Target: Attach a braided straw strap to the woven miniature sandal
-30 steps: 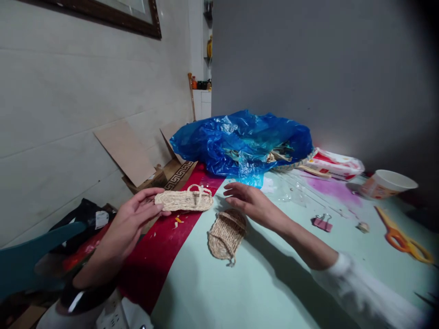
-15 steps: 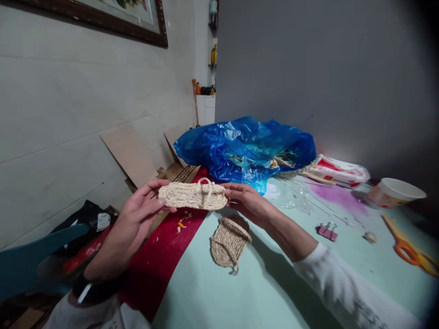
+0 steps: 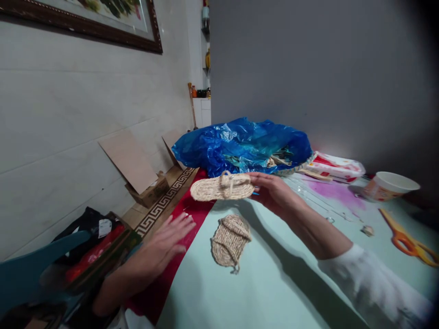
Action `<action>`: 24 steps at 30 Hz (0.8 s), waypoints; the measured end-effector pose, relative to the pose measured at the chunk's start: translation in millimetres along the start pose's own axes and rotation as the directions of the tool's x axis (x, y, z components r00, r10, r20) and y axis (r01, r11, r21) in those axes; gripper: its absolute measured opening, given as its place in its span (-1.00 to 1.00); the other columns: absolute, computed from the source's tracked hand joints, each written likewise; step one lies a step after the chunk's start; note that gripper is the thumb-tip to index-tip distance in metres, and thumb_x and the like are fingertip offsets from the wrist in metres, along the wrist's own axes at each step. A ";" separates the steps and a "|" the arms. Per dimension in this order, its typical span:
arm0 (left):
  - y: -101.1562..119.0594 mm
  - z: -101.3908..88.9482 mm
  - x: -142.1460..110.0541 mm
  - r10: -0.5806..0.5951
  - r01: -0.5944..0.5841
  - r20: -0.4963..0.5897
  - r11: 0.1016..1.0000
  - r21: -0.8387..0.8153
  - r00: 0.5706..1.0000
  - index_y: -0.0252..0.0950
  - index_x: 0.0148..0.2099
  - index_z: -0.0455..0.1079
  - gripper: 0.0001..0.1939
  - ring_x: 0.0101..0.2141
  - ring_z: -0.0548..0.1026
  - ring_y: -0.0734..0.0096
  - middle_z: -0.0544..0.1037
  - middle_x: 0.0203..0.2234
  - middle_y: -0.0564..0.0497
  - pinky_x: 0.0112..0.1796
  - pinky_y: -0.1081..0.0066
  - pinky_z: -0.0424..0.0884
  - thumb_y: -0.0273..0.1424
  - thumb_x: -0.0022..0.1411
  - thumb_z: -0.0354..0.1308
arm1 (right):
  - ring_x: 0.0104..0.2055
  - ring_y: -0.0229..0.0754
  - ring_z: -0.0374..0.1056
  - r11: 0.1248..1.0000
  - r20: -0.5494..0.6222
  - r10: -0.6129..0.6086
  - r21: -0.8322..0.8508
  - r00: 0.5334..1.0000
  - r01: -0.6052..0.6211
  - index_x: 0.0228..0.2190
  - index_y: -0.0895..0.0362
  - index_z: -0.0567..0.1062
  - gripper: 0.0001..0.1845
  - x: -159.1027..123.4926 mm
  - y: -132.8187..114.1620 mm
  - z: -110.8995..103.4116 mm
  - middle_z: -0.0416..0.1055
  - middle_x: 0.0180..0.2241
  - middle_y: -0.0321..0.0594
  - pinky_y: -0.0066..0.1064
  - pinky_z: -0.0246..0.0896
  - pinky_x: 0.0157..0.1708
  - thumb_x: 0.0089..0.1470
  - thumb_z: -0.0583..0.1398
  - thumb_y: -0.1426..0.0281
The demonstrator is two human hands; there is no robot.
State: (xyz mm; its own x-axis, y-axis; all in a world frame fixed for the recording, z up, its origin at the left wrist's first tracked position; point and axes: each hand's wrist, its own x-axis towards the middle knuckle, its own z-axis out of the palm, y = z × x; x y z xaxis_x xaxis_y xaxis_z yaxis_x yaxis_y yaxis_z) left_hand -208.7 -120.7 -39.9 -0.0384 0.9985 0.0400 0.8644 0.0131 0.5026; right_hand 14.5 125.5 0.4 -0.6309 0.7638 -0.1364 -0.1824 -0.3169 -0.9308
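Observation:
A small woven straw sandal (image 3: 209, 189), with a strap loop on top, is held up above the table by my right hand (image 3: 274, 192), which grips its right end. My left hand (image 3: 164, 246) is off to the lower left, fingers stretched out and slightly blurred, holding nothing. Below the held sandal, a second straw sandal (image 3: 230, 242) lies flat on the pale green tabletop (image 3: 219, 292), a strap crossing its sole and a knotted end at its near tip.
Behind lies a crumpled blue plastic bag (image 3: 206, 148) over a woven basket (image 3: 302, 167). To the right are a tissue pack (image 3: 343, 169), a paper bowl (image 3: 391, 186) and orange scissors (image 3: 408, 242). A red cloth (image 3: 159, 285) covers the table's left edge; cardboard (image 3: 128, 160) leans on the wall.
My left hand has let go of the upper sandal and moved down, its fingers opening. My right hand has carried that sandal to the right. The sandal on the table stays put.

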 end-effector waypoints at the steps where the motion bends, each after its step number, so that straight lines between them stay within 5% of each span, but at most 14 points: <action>1: -2.2 0.3 -2.2 0.059 -0.066 0.101 0.996 0.062 0.993 -0.07 0.38 0.10 -0.48 0.34 0.08 0.18 0.21 0.34 -0.02 0.29 -0.02 -0.03 -0.27 0.41 -0.09 | -0.43 -0.28 0.40 1.000 -0.019 -0.008 0.011 1.000 0.009 -0.32 0.18 0.57 -0.85 -0.4 -4.5 -5.8 0.53 -0.40 -0.22 -0.49 0.41 -0.40 -0.01 0.25 0.53; 3: -6.8 -1.4 -4.6 0.099 -0.126 0.174 0.980 0.154 0.980 -0.01 0.42 -0.04 -0.44 0.35 0.03 0.20 0.12 0.37 0.01 0.28 -0.06 -0.06 -0.28 0.42 -0.09 | -0.51 -0.33 0.35 0.999 -0.050 -0.025 0.030 0.998 0.026 -0.33 0.19 0.57 -0.87 -2.5 -13.6 -16.3 0.49 -0.47 -0.26 -0.54 0.41 -0.45 0.02 0.23 0.54; 7: -16.7 -5.5 -1.7 0.106 -0.140 0.148 0.959 0.245 0.983 -0.05 0.44 -0.16 -0.40 0.37 -0.06 0.23 0.03 0.39 -0.01 0.29 -0.05 -0.12 -0.27 0.44 -0.11 | -0.51 -0.32 0.38 0.996 -0.112 -0.060 0.052 0.992 0.066 -0.34 0.22 0.57 -0.88 -8.5 -26.7 -30.9 0.49 -0.48 -0.24 -0.54 0.46 -0.40 0.07 0.20 0.54; 12: -27.7 -2.9 12.4 0.083 -0.116 0.122 0.950 0.291 0.989 -0.09 0.43 -0.10 -0.43 0.37 -0.06 0.27 0.01 0.40 -0.03 0.29 0.02 -0.08 -0.23 0.44 -0.14 | -0.43 -0.26 0.46 0.992 -0.187 -0.081 0.077 0.979 0.097 -0.34 0.20 0.54 -0.85 -14.5 -32.7 -40.3 0.56 -0.40 -0.17 -0.54 0.48 -0.39 0.01 0.22 0.60; 17: -49.2 -6.9 40.2 0.032 -0.010 -0.055 0.933 0.359 0.998 -0.20 0.44 -0.09 -0.40 0.34 0.06 0.19 0.09 0.37 -0.21 0.27 -0.01 -0.01 -0.19 0.44 -0.17 | -0.44 -0.23 0.47 0.989 -0.228 -0.086 0.101 0.970 0.111 -0.34 0.17 0.51 -0.83 -18.8 -32.0 -47.6 0.56 -0.43 -0.19 -0.49 0.49 -0.41 -0.02 0.23 0.61; 21: -41.9 -10.9 59.1 -0.002 0.083 -0.202 0.917 0.391 0.979 -0.33 0.44 -0.09 -0.40 0.37 -0.09 0.02 -0.04 0.39 -0.35 0.24 -0.20 -0.07 -0.22 0.45 -0.25 | -0.47 -0.25 0.46 0.986 -0.256 -0.082 0.122 0.963 0.117 -0.35 0.15 0.50 -0.84 -20.5 -30.8 -55.9 0.54 -0.46 -0.23 -0.48 0.50 -0.40 0.01 0.22 0.61; 24: -20.0 -8.7 62.3 0.162 -0.150 0.001 0.913 0.378 0.987 -0.10 0.43 -0.07 -0.45 0.37 -0.08 0.20 -0.04 0.41 -0.10 0.29 -0.05 -0.12 -0.26 0.45 -0.19 | -0.52 -0.28 0.43 0.985 -0.276 -0.064 0.138 0.959 0.105 -0.38 0.16 0.49 -0.87 -20.3 -29.6 -63.8 0.50 -0.51 -0.25 -0.51 0.49 -0.43 0.03 0.21 0.61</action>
State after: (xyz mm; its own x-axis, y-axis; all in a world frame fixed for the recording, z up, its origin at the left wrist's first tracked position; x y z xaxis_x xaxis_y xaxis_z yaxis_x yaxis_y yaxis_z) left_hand -232.7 -59.2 -40.0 0.1025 0.9874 0.1204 0.9850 -0.1177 0.1264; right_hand 80.8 155.3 9.1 -0.3854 0.9078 -0.1652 -0.3503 -0.3096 -0.8840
